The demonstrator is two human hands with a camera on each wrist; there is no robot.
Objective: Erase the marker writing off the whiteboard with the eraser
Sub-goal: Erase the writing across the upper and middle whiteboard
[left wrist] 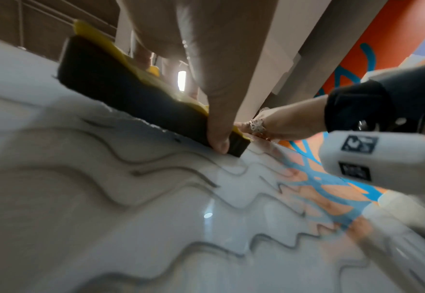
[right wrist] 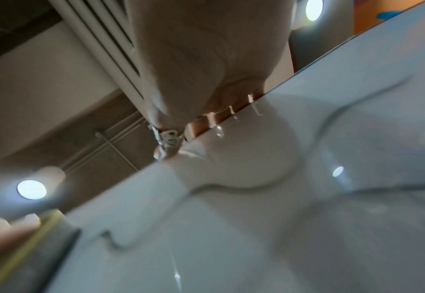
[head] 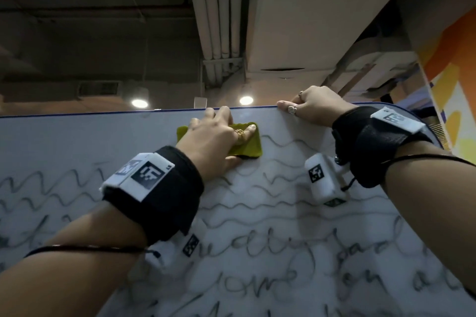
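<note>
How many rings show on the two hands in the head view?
3. One gold ring on the left hand, which grips the eraser; two silver rings on the right hand, at the whiteboard top edge. Curled fingers may hide more.

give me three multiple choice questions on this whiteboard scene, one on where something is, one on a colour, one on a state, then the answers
1. Where is the eraser on the whiteboard?
A. near the top edge
B. at the bottom edge
C. lying off the board

2. What colour is the eraser's back?
A. red
B. yellow
C. white

3. What is the right hand doing?
A. holding a marker
B. hanging free at the side
C. gripping the board's top edge

Answers:
1 A: the head view shows the eraser just under the top rim, beneath the left hand.
2 B: the back is yellow, with a dark pad against the board in the left wrist view.
3 C: its fingers curl over the rim, and the wavy lines below are still unerased.
</note>
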